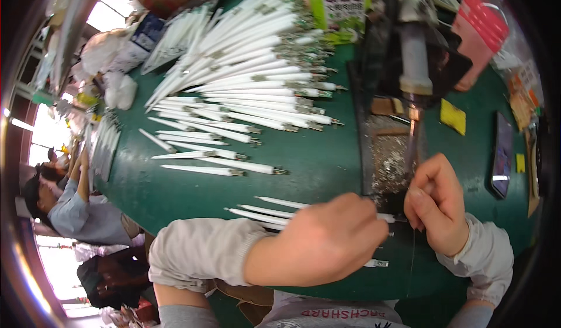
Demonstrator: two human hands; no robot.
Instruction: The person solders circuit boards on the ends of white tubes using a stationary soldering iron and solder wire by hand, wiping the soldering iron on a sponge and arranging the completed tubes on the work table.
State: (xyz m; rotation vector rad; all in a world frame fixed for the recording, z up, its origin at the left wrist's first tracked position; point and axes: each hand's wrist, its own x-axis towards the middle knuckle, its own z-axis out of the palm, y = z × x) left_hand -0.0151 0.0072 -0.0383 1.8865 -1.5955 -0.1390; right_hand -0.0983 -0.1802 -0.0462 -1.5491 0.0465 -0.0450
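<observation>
My left hand (327, 243) is closed, back of the hand up, over slim white pen-shaped sticks. The end of one white stick (385, 217) sticks out past its fingers toward my right hand; the grip itself is hidden. My right hand (438, 205) pinches a thin wire (414, 252), which hangs down from the fingertips. Just above the fingers is the copper-coloured tip of a soldering iron (414, 115), mounted pointing down. Several more white sticks (260, 214) lie partly under my left hand and forearm.
A big fan of white sticks with small circuit pieces at their ends (251, 53) covers the far green table (315, 164). Metal scraps fill a tray (390, 158) under the iron. A yellow sponge (453, 116) and a phone (501, 155) lie right. Another person (82, 211) sits left.
</observation>
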